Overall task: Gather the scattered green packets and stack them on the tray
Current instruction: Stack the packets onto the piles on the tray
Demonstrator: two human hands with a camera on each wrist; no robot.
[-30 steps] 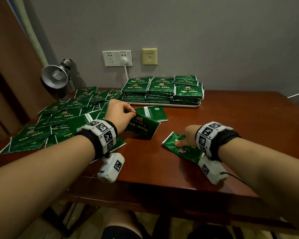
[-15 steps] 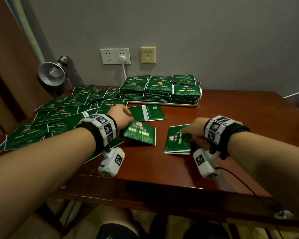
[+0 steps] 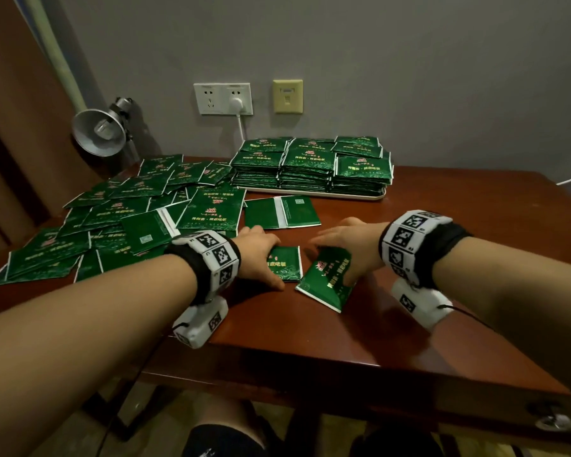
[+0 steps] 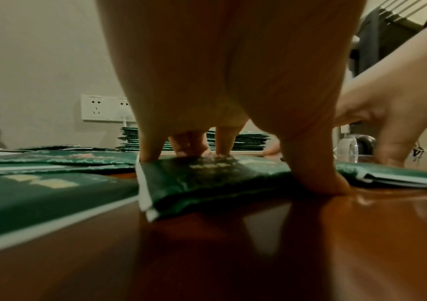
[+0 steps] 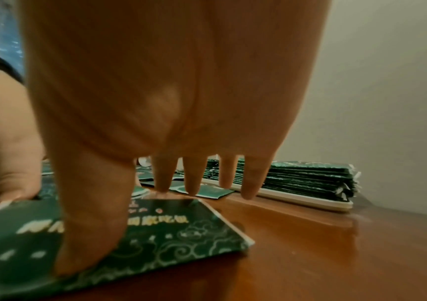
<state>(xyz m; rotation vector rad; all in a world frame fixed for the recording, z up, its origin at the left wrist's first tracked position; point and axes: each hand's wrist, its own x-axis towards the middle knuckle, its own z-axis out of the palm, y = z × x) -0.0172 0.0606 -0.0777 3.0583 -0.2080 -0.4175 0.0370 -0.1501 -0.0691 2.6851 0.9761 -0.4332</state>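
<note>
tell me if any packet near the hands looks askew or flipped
The packet under the right hand sits skewed, corner toward the table edge. The packet beyond the hands lies back side up, unlike the printed fronts around it.

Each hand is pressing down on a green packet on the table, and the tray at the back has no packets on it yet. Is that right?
Not quite. The tray at the back already holds stacks of green packets, as the head view shows. The rest is right: the left hand presses on one packet and the right hand on another packet, both on the table.
</note>
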